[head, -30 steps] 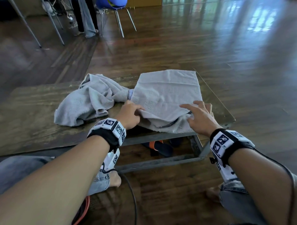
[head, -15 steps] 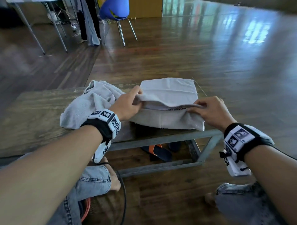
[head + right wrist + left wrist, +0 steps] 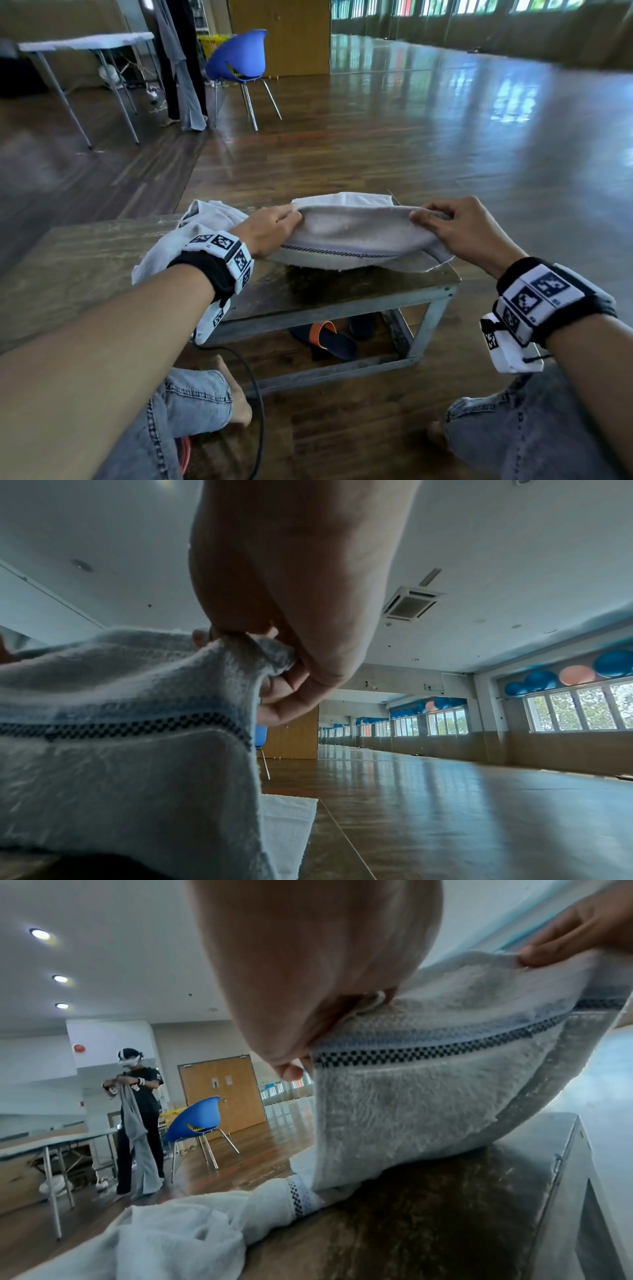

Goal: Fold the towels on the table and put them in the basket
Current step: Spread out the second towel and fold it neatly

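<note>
A grey towel point(image 3: 352, 233) with a dark checkered stripe lies on the right end of the low wooden table point(image 3: 85, 253). Its near edge is lifted and carried over toward the far edge. My left hand point(image 3: 274, 228) pinches the left corner point(image 3: 369, 1007) of that edge, and my right hand point(image 3: 455, 222) pinches the right corner point(image 3: 260, 650). The far part of the towel stays flat on the table point(image 3: 291, 821). A second grey towel point(image 3: 195, 233) lies crumpled to the left, partly behind my left wrist point(image 3: 164, 1231). No basket shows in any view.
Sandals point(image 3: 329, 339) lie under the table inside its metal frame point(image 3: 428, 325). A cable point(image 3: 253, 394) runs by my left knee. Farther off stand a blue chair point(image 3: 239, 61), a folding table point(image 3: 85, 44) and a person point(image 3: 137, 1112) holding cloth.
Both hands took hold of the towel's near corners, lifted that edge off the table and carried it away from me toward the far edge. The head view tilted up.
</note>
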Tool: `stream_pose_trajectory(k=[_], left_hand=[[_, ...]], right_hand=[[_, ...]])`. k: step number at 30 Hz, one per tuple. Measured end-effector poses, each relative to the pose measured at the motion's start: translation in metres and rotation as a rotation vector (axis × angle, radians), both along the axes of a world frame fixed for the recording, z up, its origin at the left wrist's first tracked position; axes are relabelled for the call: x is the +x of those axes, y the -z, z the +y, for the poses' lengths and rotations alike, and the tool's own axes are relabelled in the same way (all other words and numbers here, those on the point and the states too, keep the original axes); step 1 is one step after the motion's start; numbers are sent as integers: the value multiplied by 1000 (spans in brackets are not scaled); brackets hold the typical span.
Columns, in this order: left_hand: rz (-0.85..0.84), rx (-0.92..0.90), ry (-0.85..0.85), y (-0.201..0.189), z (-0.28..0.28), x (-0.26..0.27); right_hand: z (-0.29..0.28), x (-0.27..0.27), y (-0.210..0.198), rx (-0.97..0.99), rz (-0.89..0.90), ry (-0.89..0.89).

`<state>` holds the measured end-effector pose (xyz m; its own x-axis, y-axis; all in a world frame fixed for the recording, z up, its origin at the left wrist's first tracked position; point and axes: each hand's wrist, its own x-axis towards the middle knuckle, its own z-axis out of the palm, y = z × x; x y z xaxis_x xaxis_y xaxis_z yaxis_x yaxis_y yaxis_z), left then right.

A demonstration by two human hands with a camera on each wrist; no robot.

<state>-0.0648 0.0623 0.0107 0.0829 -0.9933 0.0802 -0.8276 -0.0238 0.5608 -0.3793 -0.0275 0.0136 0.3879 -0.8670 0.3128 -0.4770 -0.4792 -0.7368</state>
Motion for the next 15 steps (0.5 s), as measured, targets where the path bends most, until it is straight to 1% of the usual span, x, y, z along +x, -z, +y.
stream_pose_trajectory(k=[2, 6, 8, 9, 10, 12, 14, 15], left_hand=[[-71, 5, 30, -3, 1, 2], [-74, -43, 39, -4, 2, 9], [-81, -57, 11, -1, 1, 13], [-59, -69, -19, 1, 0, 15], [-15, -86, -53, 3, -1, 16], [140, -104, -128, 7, -2, 18], [342, -58, -189, 8, -2, 19], [412, -8, -213, 8, -1, 19]], right_hand=[[-1, -3, 1, 46, 36, -25], [-3, -11, 3, 198, 170, -67], [-5, -11, 7, 207, 229, -75], [-6, -11, 9, 200, 236, -67], [-6, -11, 11, 192, 219, -55], [-5, -10, 15, 205, 138, -32], [-6, -9, 18, 278, 38, -39], [-6, -9, 19, 327, -3, -62]])
